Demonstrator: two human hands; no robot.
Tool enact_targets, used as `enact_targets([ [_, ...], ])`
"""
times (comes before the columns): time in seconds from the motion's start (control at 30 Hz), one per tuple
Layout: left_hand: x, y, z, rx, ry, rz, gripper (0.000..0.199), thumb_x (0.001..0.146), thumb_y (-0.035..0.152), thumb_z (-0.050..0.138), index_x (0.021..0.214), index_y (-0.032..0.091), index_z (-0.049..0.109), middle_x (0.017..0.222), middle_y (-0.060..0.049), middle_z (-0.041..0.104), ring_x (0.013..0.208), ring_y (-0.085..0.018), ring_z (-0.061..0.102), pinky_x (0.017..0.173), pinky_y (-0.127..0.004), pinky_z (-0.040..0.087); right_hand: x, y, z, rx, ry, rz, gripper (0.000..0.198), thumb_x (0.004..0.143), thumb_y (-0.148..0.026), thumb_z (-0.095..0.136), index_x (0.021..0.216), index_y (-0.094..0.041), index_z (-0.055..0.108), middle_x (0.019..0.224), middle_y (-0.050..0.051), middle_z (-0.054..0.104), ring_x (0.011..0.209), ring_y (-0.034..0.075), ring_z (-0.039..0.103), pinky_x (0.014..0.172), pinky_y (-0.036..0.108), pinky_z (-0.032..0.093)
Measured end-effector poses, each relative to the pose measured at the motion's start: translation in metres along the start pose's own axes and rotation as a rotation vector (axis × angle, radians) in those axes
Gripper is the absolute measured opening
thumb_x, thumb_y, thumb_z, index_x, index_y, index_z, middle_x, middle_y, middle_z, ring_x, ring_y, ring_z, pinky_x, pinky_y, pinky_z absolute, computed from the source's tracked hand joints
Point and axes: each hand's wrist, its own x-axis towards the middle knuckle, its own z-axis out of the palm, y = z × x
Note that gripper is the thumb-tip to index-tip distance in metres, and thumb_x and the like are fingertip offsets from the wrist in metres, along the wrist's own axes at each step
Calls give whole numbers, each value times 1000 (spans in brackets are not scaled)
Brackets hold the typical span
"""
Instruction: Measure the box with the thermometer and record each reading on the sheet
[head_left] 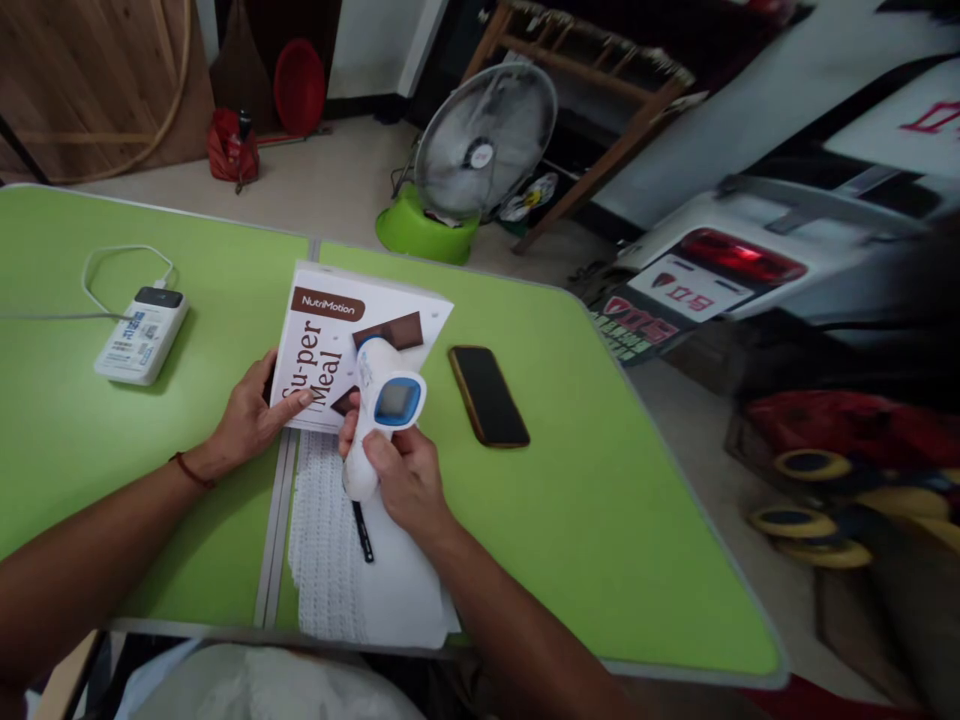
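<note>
My left hand [251, 410] grips the lower left edge of a white and brown NutriMotion box [330, 345], thumb on its front and fingers behind. In my right hand [405, 470] is a white infrared thermometer [367, 465] with a blue-framed screen, fingers wrapped round its handle. The thermometer's head is in front of the box and hides part of its print; whether they touch I cannot tell. Below the box lie sheets of paper [330, 560], one with a ragged edge, and a black pen [363, 532] on top of them.
A phone [489, 396] lies right of the box on the green table [600, 540]. At left is a white power bank [142, 336] with a cable. Beyond the table stand a fan [486, 150] on a green basin [427, 235] and a white scooter [720, 270].
</note>
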Motion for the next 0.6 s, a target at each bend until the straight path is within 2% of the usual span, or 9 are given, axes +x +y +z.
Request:
enact_targets([
  [0.6, 1, 3, 0, -13, -2, 0, 43, 88, 52, 68, 115, 20, 60, 114, -11, 71, 101, -26, 68, 88, -42, 59, -2, 0, -1, -41, -1, 29, 39, 87, -62, 60, 80, -24, 66, 77, 3, 67, 73, 18, 61, 73, 36, 54],
])
